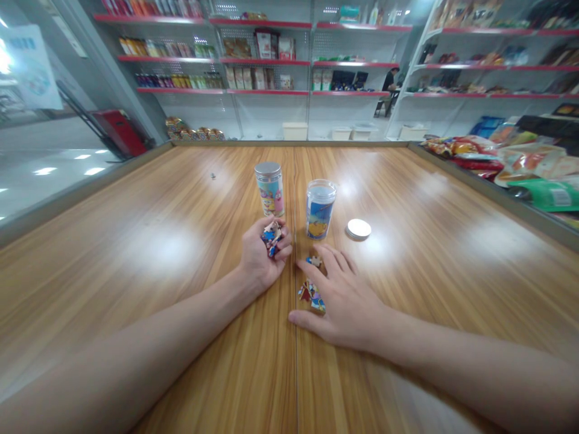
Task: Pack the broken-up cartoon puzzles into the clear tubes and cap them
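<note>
My left hand is cupped palm-up on the wooden table, closed around several small puzzle pieces. My right hand lies flat, fingers spread, over more loose puzzle pieces; one piece sits by its fingertips. Behind the hands stand two small jars: a closed one with a silver lid just beyond my left hand, and an open blue one to its right. A white lid lies flat on the table right of the open jar.
A raised rim borders the table. Snack bags are piled past the right edge. Store shelves with goods line the back wall, white bins below. A person sits far off between shelves. A red cart stands at left.
</note>
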Motion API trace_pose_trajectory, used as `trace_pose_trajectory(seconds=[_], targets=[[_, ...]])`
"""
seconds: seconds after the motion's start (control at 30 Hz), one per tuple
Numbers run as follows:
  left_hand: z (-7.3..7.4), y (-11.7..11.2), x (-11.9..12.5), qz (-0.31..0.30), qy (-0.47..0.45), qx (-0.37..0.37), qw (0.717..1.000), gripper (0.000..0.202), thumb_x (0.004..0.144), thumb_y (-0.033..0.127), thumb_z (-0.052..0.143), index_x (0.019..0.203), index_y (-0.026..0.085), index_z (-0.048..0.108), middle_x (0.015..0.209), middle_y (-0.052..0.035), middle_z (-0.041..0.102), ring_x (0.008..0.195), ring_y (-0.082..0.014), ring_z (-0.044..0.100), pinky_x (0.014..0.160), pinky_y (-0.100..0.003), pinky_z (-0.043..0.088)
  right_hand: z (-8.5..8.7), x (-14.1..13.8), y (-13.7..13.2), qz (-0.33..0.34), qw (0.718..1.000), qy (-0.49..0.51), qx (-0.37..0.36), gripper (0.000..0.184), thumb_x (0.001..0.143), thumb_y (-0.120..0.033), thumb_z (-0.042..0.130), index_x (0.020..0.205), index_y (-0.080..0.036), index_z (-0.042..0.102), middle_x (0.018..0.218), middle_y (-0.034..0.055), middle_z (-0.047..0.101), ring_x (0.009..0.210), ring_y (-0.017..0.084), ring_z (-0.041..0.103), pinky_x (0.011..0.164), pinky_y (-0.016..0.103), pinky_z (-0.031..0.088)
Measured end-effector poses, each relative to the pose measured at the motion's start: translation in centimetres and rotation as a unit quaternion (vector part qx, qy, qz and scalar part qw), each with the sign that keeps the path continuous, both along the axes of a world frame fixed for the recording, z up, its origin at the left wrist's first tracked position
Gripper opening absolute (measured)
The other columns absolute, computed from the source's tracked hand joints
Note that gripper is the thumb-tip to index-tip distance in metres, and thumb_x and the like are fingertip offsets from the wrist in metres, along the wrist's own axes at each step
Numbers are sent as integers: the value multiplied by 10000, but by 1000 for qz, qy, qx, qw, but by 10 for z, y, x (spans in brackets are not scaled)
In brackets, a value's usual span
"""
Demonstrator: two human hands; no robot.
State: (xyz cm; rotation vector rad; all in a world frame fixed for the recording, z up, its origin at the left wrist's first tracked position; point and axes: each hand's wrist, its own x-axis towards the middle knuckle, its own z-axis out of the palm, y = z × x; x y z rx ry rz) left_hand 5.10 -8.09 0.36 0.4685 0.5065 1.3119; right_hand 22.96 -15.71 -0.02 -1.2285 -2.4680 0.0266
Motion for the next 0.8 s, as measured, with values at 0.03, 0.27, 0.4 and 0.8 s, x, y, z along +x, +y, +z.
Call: trace_pose_trajectory(seconds=[0.03, 0.27, 0.4, 0.8], targets=[[0, 0, -2, -13, -7, 3, 1000, 190, 895, 252, 471, 791, 121, 561, 630, -1, 468, 423, -67, 388, 312, -147, 230, 0, 0, 1, 3, 1000, -4, -3, 741, 817, -678, 608, 1323, -138, 561, 1420, 219, 431, 1332, 394, 362, 1084, 594, 328], [5, -3, -1, -44, -10, -21, 999, 200, 894, 300, 504, 818, 128, 572, 643, -9, 494, 416, -69, 386, 289, -131, 213, 0, -3, 10, 25, 1000, -3, 5, 575, 883, -543, 600, 1239, -92, 578, 1221, 163, 560, 1171, 319, 469, 1032, 495, 407], [5, -3, 1, -50, 0, -11, 999, 164, 876, 286, 546, 805, 138, 554, 623, 11, 476, 399, -59, 366, 280, -125, 193, -2, -4, 12, 25, 1000, -3, 1, 400, 902, -492, 592, 1137, -169, 609, 1098, 122, 565, 1091, 299, 486, 961, 486, 426], [3, -2, 1, -54, 5, 13, 998, 170, 877, 274, 532, 788, 132, 565, 632, 7, 467, 405, -67, 380, 285, -134, 221, -2, -7, 11, 0, 999, -32, 16, 222, 898, -416, 545, 919, -196, 560, 1003, 88, 542, 986, 260, 470, 869, 408, 389]])
